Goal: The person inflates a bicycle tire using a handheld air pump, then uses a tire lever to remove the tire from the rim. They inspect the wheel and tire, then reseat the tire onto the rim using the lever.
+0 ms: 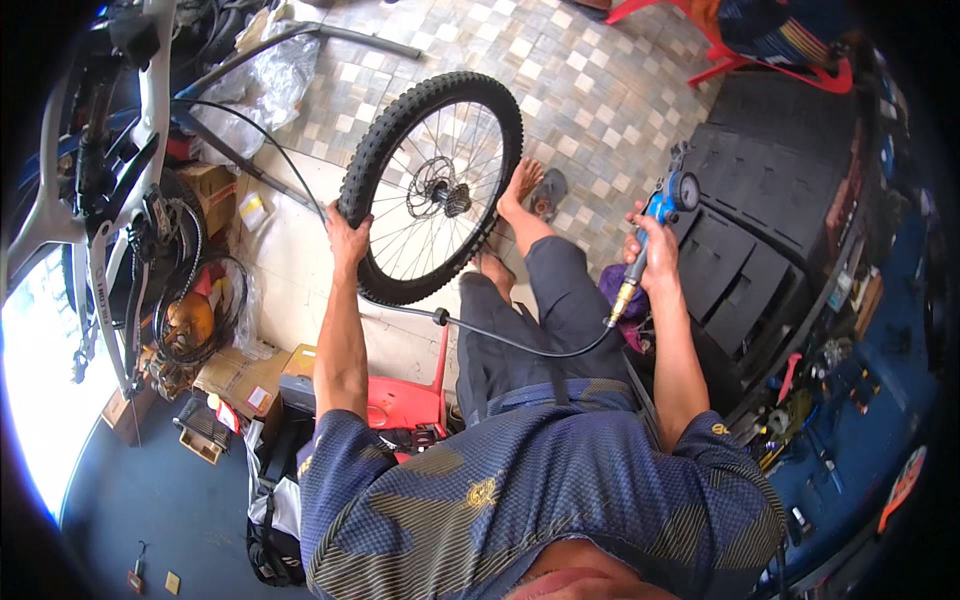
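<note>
A black, knobby-tyred, wire-spoked bicycle wheel (397, 182) sits tilted, brake disc (426, 186) and cassette (457, 201) showing; to its right, a blue-and-grey inflator gun (656, 208) with round gauge (687, 190) trails black hose (540, 350).

The left hand (347, 236) grips the knobbly tyre (362, 165) of a bicycle wheel (437, 190) at upper centre, its spokes, brake disc and sprockets visible. Right of centre, the right hand (655, 252) is closed around a blue inflator gun (659, 206) fitted with a round gauge (685, 191); the gauge reading is illegible. A black hose (530, 348) runs from the gun's brass end leftward to the tyre's lower edge. A pale bicycle frame (155, 95) occupies the upper left; a red plastic seat (405, 402) sits below centre.
</note>
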Action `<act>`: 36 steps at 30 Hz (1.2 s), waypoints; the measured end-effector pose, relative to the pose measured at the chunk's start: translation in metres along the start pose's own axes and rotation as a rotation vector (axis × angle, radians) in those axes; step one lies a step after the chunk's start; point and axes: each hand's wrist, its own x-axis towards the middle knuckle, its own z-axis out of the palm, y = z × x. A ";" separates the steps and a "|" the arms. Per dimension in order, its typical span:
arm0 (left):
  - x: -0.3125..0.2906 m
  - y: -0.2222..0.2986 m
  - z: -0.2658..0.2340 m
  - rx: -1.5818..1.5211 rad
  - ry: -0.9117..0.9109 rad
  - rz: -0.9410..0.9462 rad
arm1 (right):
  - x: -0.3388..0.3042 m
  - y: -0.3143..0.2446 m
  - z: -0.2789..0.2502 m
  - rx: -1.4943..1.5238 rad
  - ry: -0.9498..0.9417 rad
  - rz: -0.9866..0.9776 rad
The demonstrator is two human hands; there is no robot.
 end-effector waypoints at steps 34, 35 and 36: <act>-0.039 -0.124 0.015 -0.199 0.045 -0.340 | -0.067 0.006 0.025 -0.123 -0.276 -0.073; -0.038 -0.126 0.016 -0.204 0.051 -0.330 | -0.063 -0.001 0.034 -0.124 -0.283 -0.065; -0.037 -0.125 0.015 -0.214 0.042 -0.343 | -0.058 -0.006 0.041 -0.130 -0.292 -0.058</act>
